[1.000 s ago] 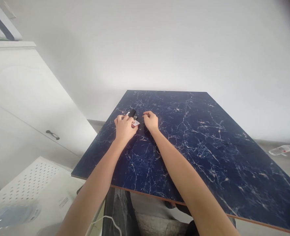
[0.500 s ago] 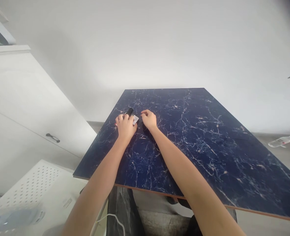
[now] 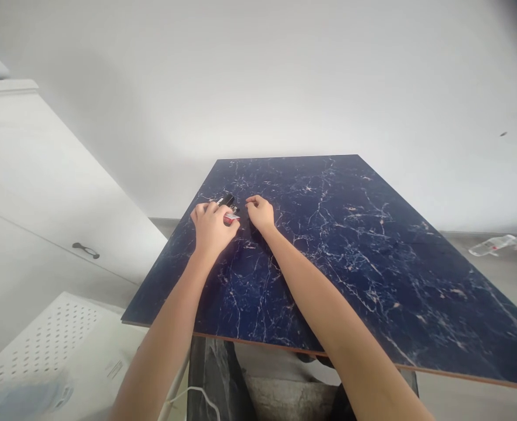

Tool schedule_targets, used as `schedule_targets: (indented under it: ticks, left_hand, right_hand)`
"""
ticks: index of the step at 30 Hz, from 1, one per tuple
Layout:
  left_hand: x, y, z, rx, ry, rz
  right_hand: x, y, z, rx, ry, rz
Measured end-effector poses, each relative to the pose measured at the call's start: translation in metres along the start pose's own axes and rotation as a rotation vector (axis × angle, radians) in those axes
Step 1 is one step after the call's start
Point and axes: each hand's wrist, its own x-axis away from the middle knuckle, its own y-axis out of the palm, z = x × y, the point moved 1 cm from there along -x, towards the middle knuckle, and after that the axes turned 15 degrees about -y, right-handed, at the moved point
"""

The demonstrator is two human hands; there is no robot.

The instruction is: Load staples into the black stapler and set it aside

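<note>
My left hand [image 3: 212, 227] is closed, thumb and fingers round a small red-and-white flat packet or box [image 3: 231, 218]. Just beyond its fingers, a small black object [image 3: 227, 200] lies on the dark blue marbled tabletop [image 3: 328, 245]; the hand partly covers it, and its kind is unclear. To the right, my right hand [image 3: 261, 213] rests low over the table with its fingers curled together. Whatever its fingertips hold, if anything, is too small to make out.
A white cabinet [image 3: 57, 193] with a dark handle [image 3: 85, 250] stands at the left. Below it is a white perforated surface [image 3: 43, 339] with a clear plastic bottle [image 3: 34, 397]. Another clear bottle [image 3: 493, 244] lies beyond the table's right edge, near the wall [image 3: 285, 76].
My left hand has tilted and drawn slightly back and left, lifting the red-and-white item and uncovering more of the black object. My right hand has barely moved. The view has shifted slightly.
</note>
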Motion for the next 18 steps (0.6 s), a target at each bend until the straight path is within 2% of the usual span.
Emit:
schedule_targets:
  ticks: [10,18]
  left_hand:
    - [-0.007,0.001,-0.013,-0.119,-0.026,-0.097]
    - [-0.010,0.015,-0.021,-0.234,0.064,-0.170]
  right_hand:
    - [0.002,-0.001,-0.004,-0.007,-0.007,-0.022]
    - [0.001,0.002,-0.002,0.017,-0.054,-0.013]
